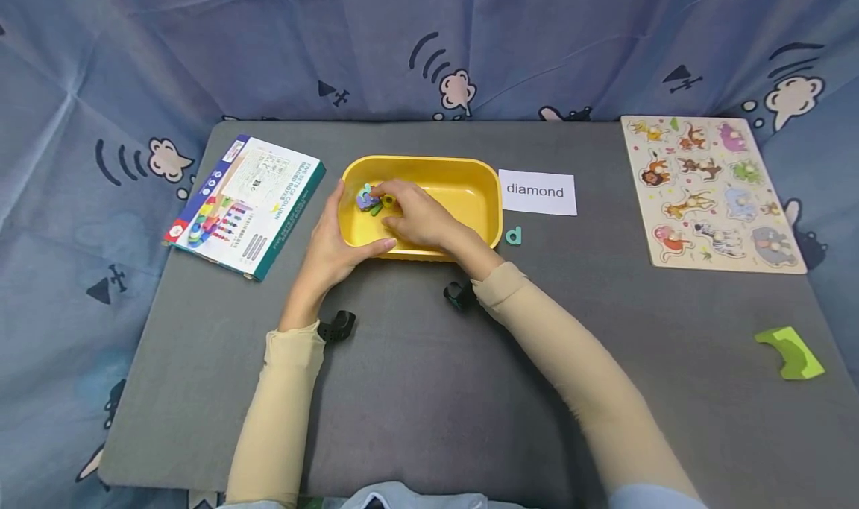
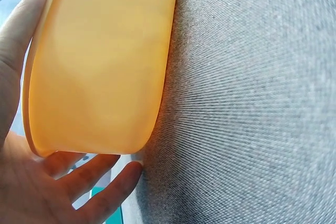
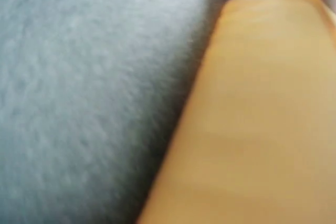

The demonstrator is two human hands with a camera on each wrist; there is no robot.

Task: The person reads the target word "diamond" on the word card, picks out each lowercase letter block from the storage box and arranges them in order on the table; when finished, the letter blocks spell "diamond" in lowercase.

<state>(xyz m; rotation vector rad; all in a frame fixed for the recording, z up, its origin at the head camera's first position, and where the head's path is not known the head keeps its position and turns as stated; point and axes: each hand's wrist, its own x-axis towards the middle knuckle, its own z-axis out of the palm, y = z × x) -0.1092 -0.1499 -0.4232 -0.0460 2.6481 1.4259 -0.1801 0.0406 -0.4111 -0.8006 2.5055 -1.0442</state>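
Note:
A yellow plastic tray [image 1: 456, 168] lies on the grey table, with several small coloured letters [image 1: 366, 198] gathered at its left end. My left hand [image 1: 332, 244] holds the tray's near left corner, its thumb along the near rim and its fingers around the left side. In the left wrist view, that hand's fingers [image 2: 100, 174] bend about the tray's end wall. Inside the tray, my right hand [image 1: 419, 215] reaches into the letters with fingertips touching them and thumb apart. The right wrist view shows mostly the tray's outer wall [image 3: 262, 103], blurred.
A white card [image 1: 537, 192] reading "diamond" lies right of the tray, with a teal letter d [image 1: 513, 235] below it. A boxed toy set [image 1: 244, 207] is at left. An animal puzzle board [image 1: 714, 196] and a green arched block [image 1: 792, 352] lie at right.

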